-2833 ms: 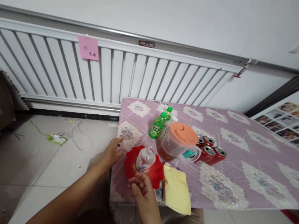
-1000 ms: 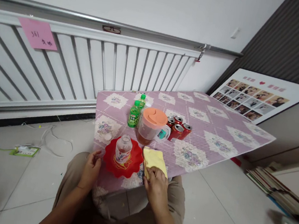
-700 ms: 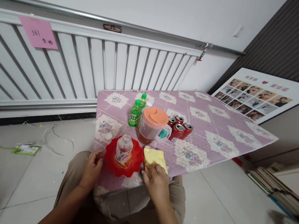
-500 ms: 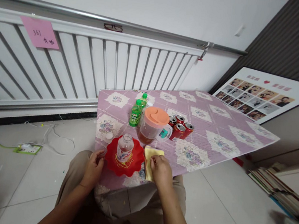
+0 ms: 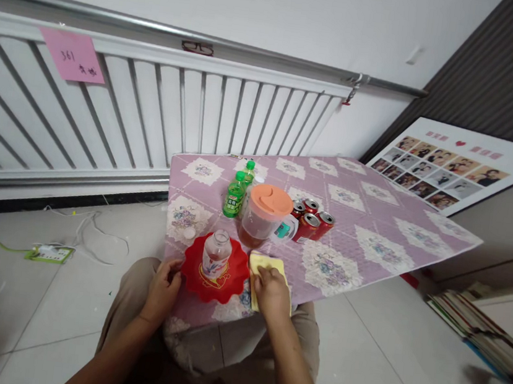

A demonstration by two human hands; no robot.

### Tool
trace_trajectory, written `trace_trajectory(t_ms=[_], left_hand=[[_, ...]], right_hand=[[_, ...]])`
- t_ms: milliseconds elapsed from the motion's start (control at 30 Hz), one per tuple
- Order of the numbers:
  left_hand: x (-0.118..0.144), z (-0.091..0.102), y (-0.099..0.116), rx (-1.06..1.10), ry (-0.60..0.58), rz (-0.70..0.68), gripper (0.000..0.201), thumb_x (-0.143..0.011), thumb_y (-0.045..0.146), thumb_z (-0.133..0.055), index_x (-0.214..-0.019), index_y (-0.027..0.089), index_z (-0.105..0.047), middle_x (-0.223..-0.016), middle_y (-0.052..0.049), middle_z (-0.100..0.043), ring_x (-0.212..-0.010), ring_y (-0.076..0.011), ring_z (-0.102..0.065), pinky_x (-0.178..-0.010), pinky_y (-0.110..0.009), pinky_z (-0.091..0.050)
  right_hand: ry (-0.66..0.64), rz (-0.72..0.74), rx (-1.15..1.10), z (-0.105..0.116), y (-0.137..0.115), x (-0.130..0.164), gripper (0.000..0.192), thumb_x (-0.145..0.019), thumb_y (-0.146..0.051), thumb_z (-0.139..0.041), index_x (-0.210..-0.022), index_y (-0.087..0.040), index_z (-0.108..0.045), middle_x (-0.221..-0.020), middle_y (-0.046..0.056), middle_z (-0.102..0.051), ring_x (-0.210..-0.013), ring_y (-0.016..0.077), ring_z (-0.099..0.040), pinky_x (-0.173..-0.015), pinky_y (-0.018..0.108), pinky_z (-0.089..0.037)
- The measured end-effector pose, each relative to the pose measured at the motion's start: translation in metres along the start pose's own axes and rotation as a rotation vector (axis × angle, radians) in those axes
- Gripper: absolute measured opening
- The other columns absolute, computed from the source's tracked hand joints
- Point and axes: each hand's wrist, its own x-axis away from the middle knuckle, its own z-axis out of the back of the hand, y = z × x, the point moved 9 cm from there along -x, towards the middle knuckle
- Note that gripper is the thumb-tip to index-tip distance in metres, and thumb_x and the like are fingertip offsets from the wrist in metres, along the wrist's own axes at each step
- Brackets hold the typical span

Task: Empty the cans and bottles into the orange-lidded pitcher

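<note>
My right hand lies on a folded yellow cloth at the table's near edge, its fingers curled onto the fabric. Just left of it is a red scalloped plate with a gold pattern. On the plate stands an open, clear bottle with a printed label, upright. My left hand rests by the plate's left rim, fingers loosely bent and apart, holding nothing. A small white cap lies behind the plate.
A clear pitcher with an orange lid holds some brown liquid behind the plate. Green-capped bottles stand to its left, and several red cans to its right. A flowered tablecloth covers the table, near a white radiator.
My right hand has shifted slightly on the yellow cloth, and more of the cloth shows to the right of the fingers. The left hand stays beside the plate. The view has moved slightly.
</note>
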Motion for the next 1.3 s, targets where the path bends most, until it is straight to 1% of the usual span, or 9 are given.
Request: trace_trajectory(t_ms=[233,367,567,700,833,933,1000,1133,1300], left_hand=[[0.0,-0.001,0.0,-0.026,-0.015,-0.022,0.029,-0.084,0.017,-0.051,-0.108,0.019,-0.066,-0.109,-0.006,-0.068,-0.104,-0.0188,-0.066,-0.097,-0.031,-0.053],[0.0,-0.002,0.002,-0.032,-0.026,-0.016,0.03,-0.084,0.016,-0.05,-0.109,0.019,-0.065,-0.111,-0.007,-0.067,-0.104,-0.0188,-0.066,-0.098,-0.032,-0.053],[0.0,-0.002,-0.002,-0.04,-0.022,-0.001,0.028,-0.084,0.017,-0.051,-0.108,0.02,-0.066,-0.111,-0.007,-0.068,-0.105,-0.0196,-0.067,-0.098,-0.033,-0.054],[0.001,-0.002,-0.002,-0.041,-0.035,-0.017,0.028,-0.085,0.017,-0.051,-0.108,0.02,-0.066,-0.11,-0.007,-0.068,-0.105,-0.0197,-0.067,-0.098,-0.033,-0.054],[0.001,0.0,0.004,-0.061,-0.02,-0.027,0.028,-0.084,0.017,-0.051,-0.107,0.02,-0.067,-0.109,-0.007,-0.068,-0.105,-0.02,-0.066,-0.099,-0.034,-0.053],[0.001,0.0,0.005,-0.062,-0.021,-0.008,0.028,-0.084,0.016,-0.051,-0.107,0.02,-0.067,-0.109,-0.006,-0.069,-0.106,-0.0198,-0.066,-0.099,-0.033,-0.053],[0.001,-0.001,0.005,-0.056,-0.024,-0.002,0.028,-0.085,0.015,-0.051,-0.107,0.02,-0.067,-0.11,-0.006,-0.069,-0.106,-0.0196,-0.066,-0.1,-0.033,-0.053],[0.001,-0.001,0.004,-0.045,-0.028,-0.008,0.029,-0.084,0.014,-0.05,-0.108,0.02,-0.066,-0.11,-0.007,-0.069,-0.106,-0.0193,-0.066,-0.099,-0.033,-0.053],[0.001,-0.001,0.002,-0.055,-0.016,-0.023,0.029,-0.084,0.016,-0.051,-0.107,0.019,-0.067,-0.109,-0.007,-0.069,-0.106,-0.0194,-0.066,-0.099,-0.032,-0.052]], right_hand=[[0.155,-0.082,-0.114,0.024,0.037,-0.002,0.042,-0.092,-0.032,-0.044,-0.116,-0.013,-0.073,-0.092,0.011,-0.072,-0.083,0.0229,-0.067,-0.078,0.036,-0.054],[0.17,-0.08,-0.082,0.025,0.029,-0.002,0.042,-0.094,-0.031,-0.044,-0.12,-0.014,-0.072,-0.097,0.013,-0.069,-0.086,0.0231,-0.064,-0.081,0.036,-0.052],[0.049,-0.023,0.03,0.001,-0.005,0.002,0.027,-0.09,-0.026,-0.057,-0.106,-0.023,-0.079,-0.094,0.011,-0.07,-0.087,0.0241,-0.061,-0.079,0.034,-0.047],[0.021,-0.048,0.08,0.006,-0.006,0.002,0.035,-0.096,-0.027,-0.052,-0.122,-0.02,-0.074,-0.12,0.016,-0.07,-0.107,0.0292,-0.061,-0.089,0.04,-0.046],[-0.097,-0.031,0.127,-0.001,-0.005,-0.002,0.044,-0.099,-0.024,-0.043,-0.138,-0.022,-0.062,-0.154,0.014,-0.051,-0.143,0.0328,-0.041,-0.106,0.053,-0.038],[-0.234,0.005,0.144,-0.019,-0.008,-0.001,0.047,-0.098,-0.024,-0.043,-0.142,-0.024,-0.059,-0.157,0.013,-0.048,-0.149,0.0315,-0.033,-0.11,0.06,-0.033],[-0.245,0.012,0.136,-0.023,-0.009,-0.002,0.047,-0.097,-0.024,-0.045,-0.142,-0.024,-0.059,-0.156,0.013,-0.05,-0.15,0.0308,-0.034,-0.11,0.06,-0.033],[-0.201,-0.017,0.13,-0.018,-0.001,-0.001,0.049,-0.099,-0.027,-0.04,-0.145,-0.02,-0.056,-0.157,0.015,-0.048,-0.148,0.0295,-0.036,-0.11,0.057,-0.034],[0.084,-0.029,0.046,0.011,0.013,0.023,0.045,-0.097,-0.036,-0.045,-0.133,-0.015,-0.064,-0.142,0.018,-0.062,-0.13,0.0303,-0.056,-0.104,0.049,-0.04]])
